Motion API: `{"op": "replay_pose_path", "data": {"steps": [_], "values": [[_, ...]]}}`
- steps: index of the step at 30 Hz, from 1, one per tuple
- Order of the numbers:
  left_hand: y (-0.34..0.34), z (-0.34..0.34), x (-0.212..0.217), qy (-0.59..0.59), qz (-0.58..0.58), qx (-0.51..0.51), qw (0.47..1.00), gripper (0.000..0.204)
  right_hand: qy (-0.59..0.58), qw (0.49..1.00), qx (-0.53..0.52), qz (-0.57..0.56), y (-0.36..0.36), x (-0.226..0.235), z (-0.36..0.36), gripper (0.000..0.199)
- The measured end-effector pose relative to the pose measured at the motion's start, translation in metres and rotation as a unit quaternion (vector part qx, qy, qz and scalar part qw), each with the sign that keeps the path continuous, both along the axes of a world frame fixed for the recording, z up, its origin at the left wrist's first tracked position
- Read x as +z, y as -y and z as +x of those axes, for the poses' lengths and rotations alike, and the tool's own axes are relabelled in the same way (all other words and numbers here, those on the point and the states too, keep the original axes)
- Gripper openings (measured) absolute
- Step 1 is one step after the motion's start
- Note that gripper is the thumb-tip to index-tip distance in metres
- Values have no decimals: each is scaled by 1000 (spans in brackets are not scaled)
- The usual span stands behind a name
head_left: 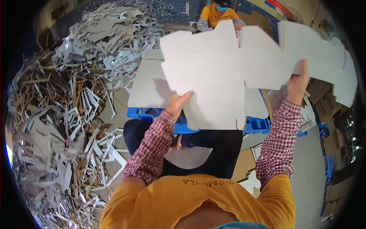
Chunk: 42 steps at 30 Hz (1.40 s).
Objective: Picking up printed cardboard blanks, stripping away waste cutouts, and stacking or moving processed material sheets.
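A huge heap of grey and brown cardboard offcuts [65,114] lies left of the large white die-cut cardboard sheet [228,72], held above a blue plastic pallet [152,114]. The left hand [178,104] pinches its lower edge; the right hand [298,86] grips its right side.

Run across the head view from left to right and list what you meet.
Heap of cardboard offcuts → left hand → white die-cut cardboard sheet held up → right hand → stacked brown cardboard at the far right.
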<state>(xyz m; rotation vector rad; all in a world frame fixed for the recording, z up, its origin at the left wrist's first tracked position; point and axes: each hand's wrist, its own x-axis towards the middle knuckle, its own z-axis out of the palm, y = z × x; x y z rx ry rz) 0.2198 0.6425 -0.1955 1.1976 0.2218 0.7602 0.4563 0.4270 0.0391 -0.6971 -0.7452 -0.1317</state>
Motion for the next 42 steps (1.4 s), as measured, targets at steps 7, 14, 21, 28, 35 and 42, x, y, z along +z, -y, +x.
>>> {"op": "replay_pose_path", "data": {"steps": [7,14,21,28,35,42], "values": [[-23,0,-9,5,116,155,981,32,-181,969,165,32,8,-100,19,35],[-58,-12,-29,-122,202,334,913,38,-267,874,405,11,52,-295,35,45],[-60,-22,-17,-150,288,279,904,33,-428,785,269,-358,96,-325,-38,53],[-66,-22,11,-154,349,272,884,32,192,785,-392,-439,155,-255,-19,53],[-50,32,82,-155,469,243,835,33,135,677,-149,-708,173,-326,47,61],[64,147,235,-62,650,136,745,33,-184,785,-162,-569,226,-338,-17,42]]}}
